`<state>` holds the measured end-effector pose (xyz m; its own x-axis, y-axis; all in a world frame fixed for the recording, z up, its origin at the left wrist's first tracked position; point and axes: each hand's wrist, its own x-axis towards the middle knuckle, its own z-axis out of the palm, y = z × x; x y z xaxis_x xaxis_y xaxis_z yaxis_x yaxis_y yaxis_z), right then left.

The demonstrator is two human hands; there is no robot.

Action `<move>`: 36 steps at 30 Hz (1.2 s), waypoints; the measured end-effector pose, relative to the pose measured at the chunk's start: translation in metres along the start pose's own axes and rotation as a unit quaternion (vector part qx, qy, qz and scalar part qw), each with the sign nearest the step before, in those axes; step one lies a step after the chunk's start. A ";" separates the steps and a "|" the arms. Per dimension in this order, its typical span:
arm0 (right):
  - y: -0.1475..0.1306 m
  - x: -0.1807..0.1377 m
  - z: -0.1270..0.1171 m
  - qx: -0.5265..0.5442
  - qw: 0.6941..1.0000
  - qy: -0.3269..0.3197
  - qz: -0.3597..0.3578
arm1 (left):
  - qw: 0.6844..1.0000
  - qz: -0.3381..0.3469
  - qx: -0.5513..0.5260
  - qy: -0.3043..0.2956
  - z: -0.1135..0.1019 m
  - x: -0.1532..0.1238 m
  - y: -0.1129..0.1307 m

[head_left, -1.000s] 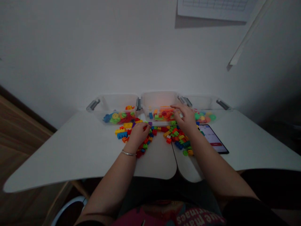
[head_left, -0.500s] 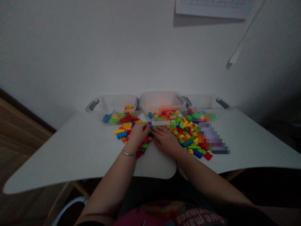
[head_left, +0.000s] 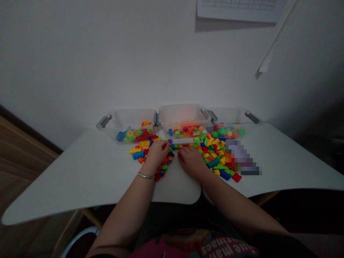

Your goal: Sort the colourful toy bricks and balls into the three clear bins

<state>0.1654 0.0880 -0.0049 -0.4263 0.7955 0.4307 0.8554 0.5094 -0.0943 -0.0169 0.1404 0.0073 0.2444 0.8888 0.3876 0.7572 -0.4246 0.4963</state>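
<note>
My left hand (head_left: 159, 153), with a bangle at its wrist, is closed with its fingertips pinched together over the left pile of toy bricks (head_left: 138, 155). What it holds, if anything, is hidden. Across a narrow gap, my right hand (head_left: 192, 161) has its fingers curled down at the left side of the larger pile of toy bricks (head_left: 214, 163). A bit of red, seemingly a red brick (head_left: 179, 153), shows under its fingertips. Just beyond both hands, a row of coloured bricks (head_left: 176, 146) runs crosswise in front of the middle box.
Three clear plastic boxes stand against the wall: a left box (head_left: 134, 116) with mixed toy pieces, a middle box (head_left: 180, 111) with bricks, a right box (head_left: 225, 114) with green balls and other pieces. A blurred-out flat object (head_left: 242, 157) lies right of the bricks on the white table (head_left: 285, 161).
My right hand has drawn back to the right from my left hand, and its fingers have curled in. The gap shows more of the brick row. My left hand has barely moved.
</note>
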 end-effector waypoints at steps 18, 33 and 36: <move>0.011 0.004 -0.007 0.138 0.981 0.132 0.030 | 1.000 0.007 0.011 -0.010 -0.001 0.000 0.001; 0.068 0.052 -0.066 0.110 0.928 0.337 0.113 | 1.000 -0.008 0.000 -0.006 -0.003 0.000 0.003; 0.079 0.059 -0.059 0.122 0.930 0.326 0.116 | 1.000 -0.007 0.003 -0.011 -0.003 0.000 0.003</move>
<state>0.2253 0.1562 0.0665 0.0988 0.5651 0.8191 0.7759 0.4717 -0.4190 -0.0168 0.1390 0.0116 0.2463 0.8983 0.3639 0.7644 -0.4109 0.4969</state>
